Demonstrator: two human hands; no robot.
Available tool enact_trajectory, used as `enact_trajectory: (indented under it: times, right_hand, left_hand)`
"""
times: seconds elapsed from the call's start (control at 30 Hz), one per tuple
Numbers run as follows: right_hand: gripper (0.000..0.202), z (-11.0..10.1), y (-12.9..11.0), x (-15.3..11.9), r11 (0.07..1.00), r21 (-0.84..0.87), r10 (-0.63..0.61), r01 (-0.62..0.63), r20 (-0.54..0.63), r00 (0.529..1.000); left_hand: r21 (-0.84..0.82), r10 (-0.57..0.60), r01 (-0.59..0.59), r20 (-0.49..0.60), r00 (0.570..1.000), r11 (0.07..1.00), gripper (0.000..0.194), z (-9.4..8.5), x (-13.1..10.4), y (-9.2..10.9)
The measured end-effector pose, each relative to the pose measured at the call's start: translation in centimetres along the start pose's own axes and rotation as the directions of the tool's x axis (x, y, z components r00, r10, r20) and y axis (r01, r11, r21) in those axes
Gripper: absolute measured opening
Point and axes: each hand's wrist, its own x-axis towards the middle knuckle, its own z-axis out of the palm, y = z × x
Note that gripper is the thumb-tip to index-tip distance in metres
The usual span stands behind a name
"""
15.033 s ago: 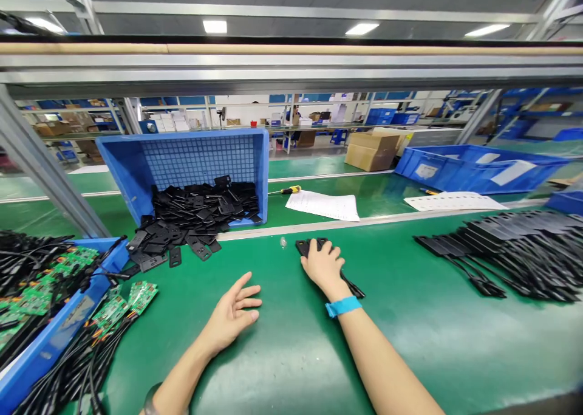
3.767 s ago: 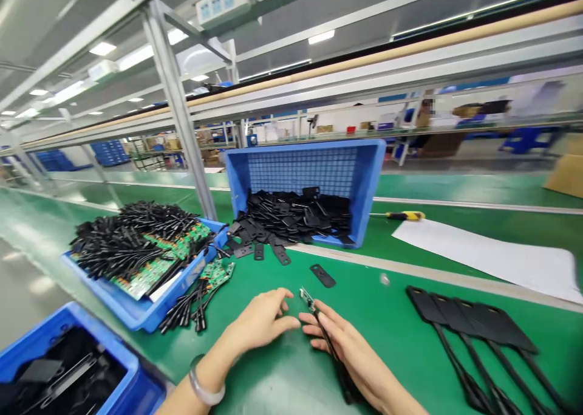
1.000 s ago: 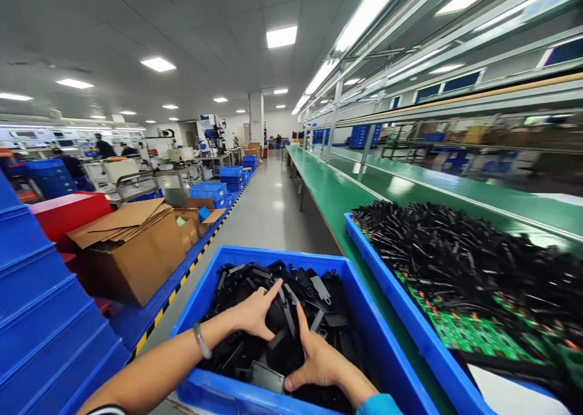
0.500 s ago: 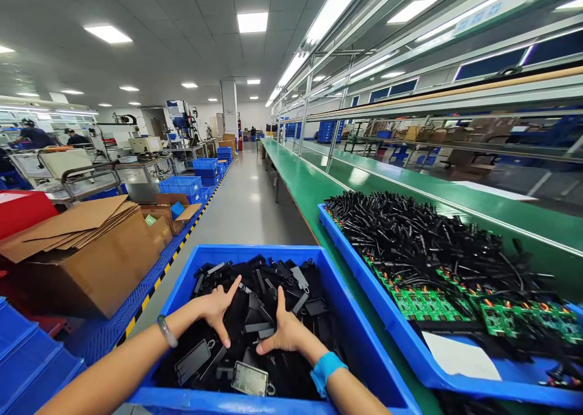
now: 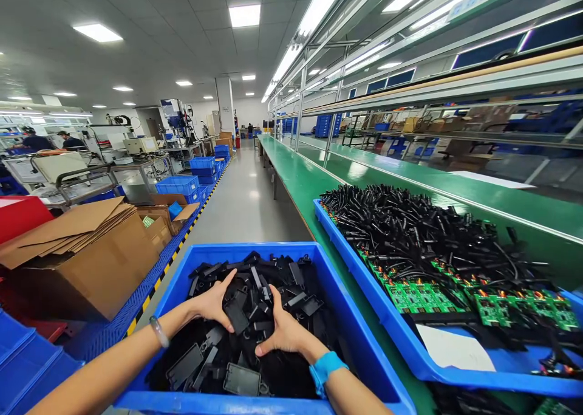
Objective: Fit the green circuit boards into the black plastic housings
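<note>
A deep blue bin [image 5: 364, 336] stands in front of me, filled with a loose heap of black plastic cases [image 5: 242, 380]. Both hands reach into it. My left hand [image 5: 215, 302], with a bangle on its wrist, touches the heap on the left, thumb and fingers spread. A dark flat case [image 5: 237, 315] lies beside its thumb. On the right, my right hand [image 5: 286, 330], below a bright blue wristband, rests on the pieces with its thumb and index finger apart. Its other fingers are partly hidden among the cases. Neither hand is closed round a piece.
At the right, a blue tray [image 5: 401, 348] of green circuit boards [image 5: 423, 296] and black cables [image 5: 401, 233] sits on a long green bench [image 5: 291, 178]. Cardboard boxes [image 5: 100, 275] and blue crates [image 5: 180, 185] line the left side. People sit far left.
Pieces in the heap between my hands have shifted and turned; different cases now lie on top. My hands stay spread in nearly the same place. The view has moved slightly.
</note>
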Motion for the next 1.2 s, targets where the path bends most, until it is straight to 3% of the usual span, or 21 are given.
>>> enact_trajectory:
  times: [0.13, 0.33, 0.5, 0.6, 0.73, 0.83, 1.2]
  right_hand:
    - [0.159, 0.1, -0.5, -0.1, 0.989, 0.15, 0.017, -0.018, 0.007, 1.0]
    - [0.146, -0.2, -1.4, -1.0, 0.963, 0.271, -0.001, -0.006, 0.026, 1.0]
    - [0.152, -0.1, -2.5, -1.3, 0.884, 0.456, 0.093, -0.104, 0.046, 0.995]
    - [0.15, -0.1, -3.1, -1.7, 0.866, 0.482, 0.128, -0.132, 0.041, 0.991]
    - [0.142, -0.1, -3.0, -2.0, 0.856, 0.516, 0.01, -0.02, 0.022, 1.0]
    - [0.143, 0.0, -2.8, -1.8, 0.863, 0.505, 0.003, -0.01, 0.014, 1.0]
    - [0.143, 0.8, -3.8, -2.2, 0.921, 0.389, 0.005, 0.022, -0.069, 0.998]
  left_hand:
    - [0.03, -0.024, 0.023, 0.019, 1.0, 0.999, 0.143, 0.4, 0.2, 0.9]
    - [0.053, -0.043, 0.042, 0.034, 0.998, 0.998, 0.123, 0.2, -0.5, 2.8]
    - [-0.146, -0.037, 0.05, 0.091, 0.995, 0.988, 0.124, 0.6, 0.0, 3.2]
    - [-0.275, -0.007, 0.035, 0.102, 0.995, 0.961, 0.121, 1.1, 0.3, 3.1]
    - [-0.319, -0.02, 0.029, 0.03, 0.999, 0.947, 0.114, 1.5, 0.0, 3.1]
    - [-0.358, -0.051, 0.048, 0.001, 0.999, 0.932, 0.114, 1.8, 0.0, 3.4]
    - [-0.438, -0.021, -0.005, -0.055, 0.998, 0.899, 0.109, 1.7, -0.1, 6.2]
